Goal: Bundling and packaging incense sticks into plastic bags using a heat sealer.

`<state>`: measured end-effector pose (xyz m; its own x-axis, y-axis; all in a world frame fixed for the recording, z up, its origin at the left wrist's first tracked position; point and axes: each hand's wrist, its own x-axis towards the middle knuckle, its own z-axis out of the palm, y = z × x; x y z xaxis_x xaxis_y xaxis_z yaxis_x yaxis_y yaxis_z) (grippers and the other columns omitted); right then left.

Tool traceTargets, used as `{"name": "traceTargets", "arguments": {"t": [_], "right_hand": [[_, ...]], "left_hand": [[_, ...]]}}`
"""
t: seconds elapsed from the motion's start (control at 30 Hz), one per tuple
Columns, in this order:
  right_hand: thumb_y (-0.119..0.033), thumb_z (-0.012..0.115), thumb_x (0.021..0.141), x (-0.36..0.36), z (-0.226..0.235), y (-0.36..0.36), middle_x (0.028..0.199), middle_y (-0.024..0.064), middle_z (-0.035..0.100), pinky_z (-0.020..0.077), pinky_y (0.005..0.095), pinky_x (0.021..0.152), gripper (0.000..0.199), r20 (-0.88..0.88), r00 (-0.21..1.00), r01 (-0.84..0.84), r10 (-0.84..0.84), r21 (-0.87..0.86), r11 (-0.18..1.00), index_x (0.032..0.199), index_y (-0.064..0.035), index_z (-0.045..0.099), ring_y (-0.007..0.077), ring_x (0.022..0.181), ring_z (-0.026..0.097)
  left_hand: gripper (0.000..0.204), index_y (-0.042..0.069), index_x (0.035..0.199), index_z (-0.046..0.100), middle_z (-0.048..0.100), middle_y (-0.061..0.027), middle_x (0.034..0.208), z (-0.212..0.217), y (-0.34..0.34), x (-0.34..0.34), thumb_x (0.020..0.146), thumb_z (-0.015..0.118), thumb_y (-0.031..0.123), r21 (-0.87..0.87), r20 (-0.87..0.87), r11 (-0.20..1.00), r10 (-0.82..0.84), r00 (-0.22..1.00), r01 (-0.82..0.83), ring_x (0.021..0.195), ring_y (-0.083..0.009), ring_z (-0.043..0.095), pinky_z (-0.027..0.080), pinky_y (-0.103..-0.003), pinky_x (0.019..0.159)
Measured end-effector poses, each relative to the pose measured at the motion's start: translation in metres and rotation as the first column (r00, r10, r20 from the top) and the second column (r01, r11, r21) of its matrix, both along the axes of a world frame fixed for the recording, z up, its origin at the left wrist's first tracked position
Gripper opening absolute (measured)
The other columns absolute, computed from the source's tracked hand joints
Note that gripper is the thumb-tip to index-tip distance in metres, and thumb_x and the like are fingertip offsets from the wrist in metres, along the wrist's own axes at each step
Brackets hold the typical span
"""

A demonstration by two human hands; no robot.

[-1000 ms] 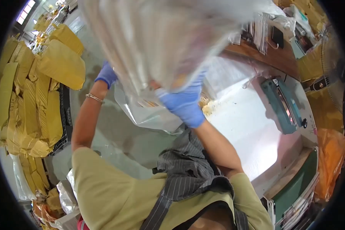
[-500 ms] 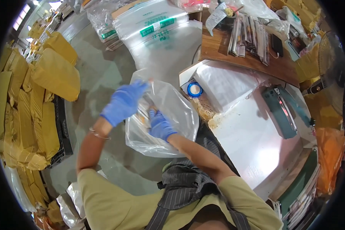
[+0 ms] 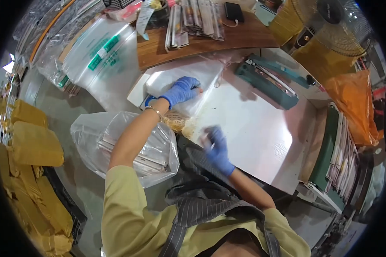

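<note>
A worker in blue gloves leans over a white tabletop (image 3: 261, 132). The left hand (image 3: 182, 90) rests flat, fingers spread, on a clear plastic bag (image 3: 188, 79) lying at the tabletop's near-left corner, gripping nothing. The right hand (image 3: 216, 147) is blurred; whether its fingers hold anything cannot be told. The film looks light, limp and slippery, best pinched at an edge. A filled bag (image 3: 116, 145) sits beside.
</note>
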<state>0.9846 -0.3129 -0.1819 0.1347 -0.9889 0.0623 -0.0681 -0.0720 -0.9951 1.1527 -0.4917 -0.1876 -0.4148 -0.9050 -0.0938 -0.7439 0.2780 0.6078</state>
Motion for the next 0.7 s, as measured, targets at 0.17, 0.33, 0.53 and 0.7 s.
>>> {"name": "traceTargets", "arguments": {"t": [0.17,0.33,0.53,0.7], "right_hand": [[-0.012,0.052,0.085,-0.003,-0.02,-0.1,0.069,0.0014,0.04,0.0342,0.0245,0.056,0.013,0.085,0.987,0.151,-0.139,-0.169,0.974,0.078,-0.0014,0.048,0.0093,0.062,0.038],[0.0,0.051,0.082,-0.054,-0.03,-0.134,0.082,0.0046,0.042,0.0382,0.022,0.059,0.01,-0.14,0.938,0.223,-0.316,-0.456,0.862,0.074,0.0039,0.048,0.01,0.07,0.044],[-0.002,0.046,0.084,-0.027,0.018,-0.088,0.075,0.0015,0.038,0.0333,0.0207,0.056,0.015,-0.05,0.991,0.103,-0.126,-0.328,0.939,0.069,-0.0014,0.043,0.0079,0.064,0.038],[-0.009,0.059,0.074,-0.036,0.001,-0.063,0.08,0.006,0.04,0.0334,0.0224,0.059,0.021,-0.363,0.888,0.088,-0.282,-0.468,0.879,0.069,-0.0012,0.04,0.0156,0.068,0.039]], "left_hand": [[0.025,0.004,0.077,0.055,0.057,-0.0203,0.071,0.017,0.021,-0.051,0.082,0.052,0.027,-0.286,-0.173,0.956,0.016,0.985,-0.066,0.071,-0.0381,0.055,0.044,-0.044,0.065],[0.018,0.005,0.081,0.054,0.057,-0.0185,0.071,0.028,-0.006,-0.041,0.079,0.051,0.023,-0.518,-0.322,0.779,0.207,0.924,-0.355,0.07,-0.0364,0.056,0.045,-0.042,0.064],[0.041,0.01,0.11,0.055,0.044,-0.0186,0.12,0.034,0.054,-0.057,0.072,0.056,0.025,-0.774,0.123,0.633,0.129,0.984,0.014,0.097,-0.032,0.05,0.04,-0.045,0.084],[0.061,0.014,0.13,0.039,0.039,-0.0182,0.127,0.011,0.008,-0.021,0.071,0.052,0.005,-0.318,0.072,0.819,0.523,0.85,-0.477,0.056,-0.0241,0.057,0.046,-0.034,0.045]]}}
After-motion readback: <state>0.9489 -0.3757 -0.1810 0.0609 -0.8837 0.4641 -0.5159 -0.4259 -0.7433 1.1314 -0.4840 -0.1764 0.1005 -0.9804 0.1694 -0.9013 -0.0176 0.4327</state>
